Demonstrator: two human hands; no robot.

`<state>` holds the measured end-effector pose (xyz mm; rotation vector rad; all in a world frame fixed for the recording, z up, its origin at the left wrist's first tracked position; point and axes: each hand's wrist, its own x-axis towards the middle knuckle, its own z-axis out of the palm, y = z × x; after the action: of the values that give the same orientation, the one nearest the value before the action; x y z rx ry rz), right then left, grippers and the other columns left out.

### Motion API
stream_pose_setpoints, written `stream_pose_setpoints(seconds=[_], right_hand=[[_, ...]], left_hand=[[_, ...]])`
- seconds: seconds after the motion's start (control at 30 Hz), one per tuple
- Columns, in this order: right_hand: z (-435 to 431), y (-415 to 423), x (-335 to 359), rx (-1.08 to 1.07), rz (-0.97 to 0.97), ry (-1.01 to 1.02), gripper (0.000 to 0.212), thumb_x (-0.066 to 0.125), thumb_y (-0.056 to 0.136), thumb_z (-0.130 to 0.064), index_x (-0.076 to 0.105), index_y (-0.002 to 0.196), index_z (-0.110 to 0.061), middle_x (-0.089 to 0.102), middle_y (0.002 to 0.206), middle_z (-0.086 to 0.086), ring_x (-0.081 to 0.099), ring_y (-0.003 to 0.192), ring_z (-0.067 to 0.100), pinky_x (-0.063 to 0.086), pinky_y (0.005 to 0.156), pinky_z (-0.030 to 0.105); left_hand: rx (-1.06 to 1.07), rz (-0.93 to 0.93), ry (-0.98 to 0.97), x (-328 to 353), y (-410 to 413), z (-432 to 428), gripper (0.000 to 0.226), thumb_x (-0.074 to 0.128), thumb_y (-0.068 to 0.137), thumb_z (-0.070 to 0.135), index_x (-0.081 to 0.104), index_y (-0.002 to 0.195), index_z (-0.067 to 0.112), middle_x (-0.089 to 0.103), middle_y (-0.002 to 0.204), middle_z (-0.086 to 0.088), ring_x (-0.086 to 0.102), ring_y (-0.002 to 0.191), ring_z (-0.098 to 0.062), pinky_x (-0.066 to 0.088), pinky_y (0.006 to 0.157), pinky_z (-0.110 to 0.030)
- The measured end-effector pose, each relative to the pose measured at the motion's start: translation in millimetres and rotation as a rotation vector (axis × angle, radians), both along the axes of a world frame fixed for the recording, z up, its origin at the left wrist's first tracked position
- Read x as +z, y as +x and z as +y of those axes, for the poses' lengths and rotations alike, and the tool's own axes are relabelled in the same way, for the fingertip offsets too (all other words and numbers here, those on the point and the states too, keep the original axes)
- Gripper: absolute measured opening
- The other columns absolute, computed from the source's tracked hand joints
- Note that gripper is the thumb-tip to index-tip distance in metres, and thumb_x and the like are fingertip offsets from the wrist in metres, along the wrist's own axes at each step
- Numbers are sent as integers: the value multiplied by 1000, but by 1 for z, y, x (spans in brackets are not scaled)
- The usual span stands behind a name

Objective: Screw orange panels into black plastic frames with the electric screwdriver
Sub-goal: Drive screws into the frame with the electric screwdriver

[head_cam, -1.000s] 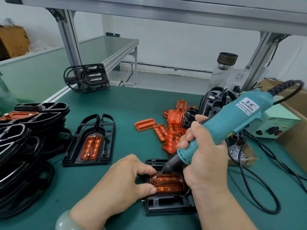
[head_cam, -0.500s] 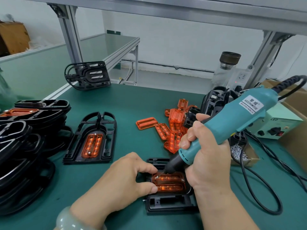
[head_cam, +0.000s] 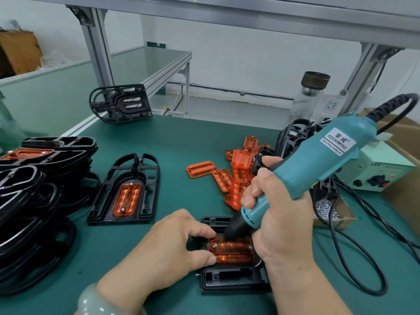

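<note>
Two hands: both at the black plastic frame (head_cam: 231,280), which lies flat on the green surface (head_cam: 181,142) nearest the camera.
Left hand (head_cam: 172,248): fingers curled, gripping the black plastic frame at its left end; thumb tip and forefinger touch the left edge of the orange ribbed panel (head_cam: 234,252) seated in it. A pale green bangle (head_cam: 91,301) sits on the wrist.
Right hand (head_cam: 279,223): wrapped round the barrel of the teal electric screwdriver (head_cam: 318,160), which tilts up to the right. Its dark nose points down at a silver screw (head_cam: 214,245) at the panel's left end.
Second screw (head_cam: 250,247): at the panel's right end.
Loose orange panels (head_cam: 238,173): an untidy heap just behind the frame.
Small open cardboard box (head_cam: 347,217): right of the frame, beyond the right hand; it holds a heap of small silver screws (head_cam: 325,208), and a black cable (head_cam: 363,258) passes over it.
Fitted frame (head_cam: 129,189): left of the worked frame, flat, with an orange panel in its middle.
Stack of black frames (head_cam: 34,201): far left of the frame; one near the top carries an orange panel.
Pale green power box (head_cam: 381,173): right of and behind the frame, past the screw box.
</note>
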<state>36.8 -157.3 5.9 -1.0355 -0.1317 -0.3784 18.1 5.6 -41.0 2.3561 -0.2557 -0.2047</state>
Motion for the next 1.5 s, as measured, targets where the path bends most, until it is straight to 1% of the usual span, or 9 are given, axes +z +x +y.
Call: stream_pose_setpoints(seconds=[0.23, 0.33, 0.4, 0.47, 0.6, 0.73, 0.97, 1.2, 1.5], right_hand=[[1, 0, -2, 58, -35, -57, 14, 58, 79, -10, 60, 90, -17, 45, 53, 0, 42, 43, 17, 40, 49, 26], [3, 0, -1, 152, -101, -130, 16, 65, 75, -16, 63, 89, -23, 48, 54, -3, 44, 43, 16, 40, 49, 27], [5, -1, 1, 233, -164, -186, 16, 64, 74, -21, 65, 89, -28, 51, 55, -4, 45, 43, 15, 41, 50, 28], [8, -1, 2, 315, -201, -228, 18, 64, 75, -20, 66, 90, -29, 51, 53, -4, 45, 43, 14, 42, 49, 27], [11, 2, 5, 404, -211, -283, 19, 66, 76, -21, 66, 94, -27, 51, 53, -3, 46, 43, 14, 41, 49, 25], [8, 5, 3, 419, -209, -226, 19, 65, 78, -19, 66, 95, -27, 52, 54, -5, 45, 42, 13, 41, 49, 24], [5, 5, 0, 386, -208, -209, 19, 65, 79, -22, 67, 98, -27, 50, 54, -4, 45, 44, 15, 41, 52, 26], [6, 2, 2, 393, -194, -193, 11, 64, 74, -18, 63, 81, -27, 45, 50, -2, 43, 40, 14, 40, 49, 26], [5, 5, -4, 396, -222, -184, 28, 64, 79, -16, 66, 105, -26, 51, 54, -3, 45, 45, 13, 42, 53, 26]], left_hand=[[-1, -11, 11, 0, 0, -1, 35, 76, 68, 52, 63, 100, 52, 49, 95, 25, 46, 94, 5, 37, 82, -16], [-7, -19, 8, 1, 1, -2, 31, 77, 68, 51, 61, 94, 54, 49, 96, 24, 47, 94, 4, 39, 85, -18], [-12, -25, 10, 1, 1, -1, 34, 76, 69, 51, 62, 100, 53, 49, 95, 24, 47, 95, 3, 39, 86, -19], [-20, -34, 18, 1, 0, -1, 38, 75, 69, 52, 64, 106, 49, 48, 95, 24, 46, 93, 2, 37, 82, -16], [-20, -61, 33, 2, -1, -3, 42, 76, 66, 55, 64, 104, 43, 48, 94, 21, 45, 89, 2, 34, 74, -14], [-9, -59, 22, 4, 0, -4, 40, 76, 66, 54, 65, 103, 44, 48, 93, 20, 46, 88, 2, 33, 72, -14], [-27, -63, 9, 3, 0, -3, 42, 76, 68, 53, 65, 108, 44, 46, 92, 20, 46, 90, 3, 34, 76, -15], [-29, -79, 26, 2, 0, -3, 44, 74, 69, 55, 64, 110, 45, 46, 92, 22, 44, 90, 4, 33, 74, -14], [-18, -77, 27, 3, 0, -5, 43, 75, 68, 54, 65, 109, 44, 47, 93, 21, 45, 89, 4, 32, 73, -13]])
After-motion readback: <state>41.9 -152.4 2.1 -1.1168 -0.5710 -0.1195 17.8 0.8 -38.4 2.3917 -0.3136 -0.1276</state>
